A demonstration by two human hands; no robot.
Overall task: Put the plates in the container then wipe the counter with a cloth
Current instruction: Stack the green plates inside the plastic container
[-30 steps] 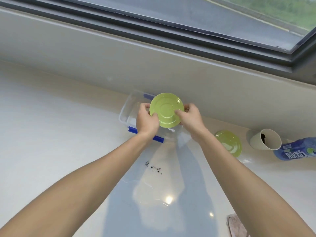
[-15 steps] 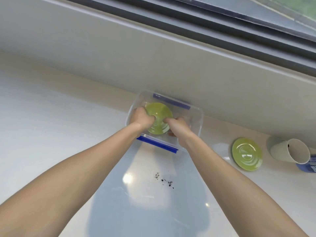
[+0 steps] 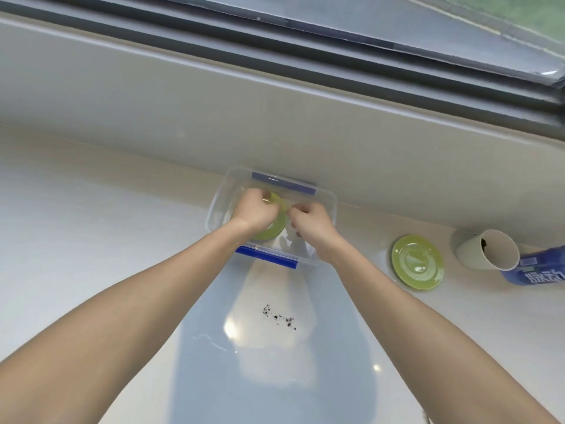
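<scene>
**Both hands in the clear container, one green plate inside**

Left hand (image 3: 255, 211): centre of the frame, reaching into the container, fingers curled over the left and upper edge of a green plate, gripping it.

Right hand (image 3: 310, 223): just right of the left hand, also inside the container, fingers curled with their tips at the plate's right edge; whether they pinch the rim or only touch it cannot be told.

Green plate (image 3: 275, 229): low inside the container, between the two hands, largely covered by the left hand.

Container (image 3: 327, 198): clear plastic, rectangular, with blue clips on its near and far long sides; stands on the counter against the back wall, centre of the frame.

Second green plate (image 3: 417, 262): flat on the counter, right of the container and apart from it.

Cup (image 3: 489, 250): pale, lying on its side at right, mouth toward the camera, dark residue inside.

Blue packet (image 3: 538, 272): right edge of the frame, touching the cup, partly cut off.

Dark crumbs (image 3: 279, 315): small scatter on the counter below the container, between the forearms.

Counter (image 3: 91, 240): glossy white, filling the lower frame.
</scene>
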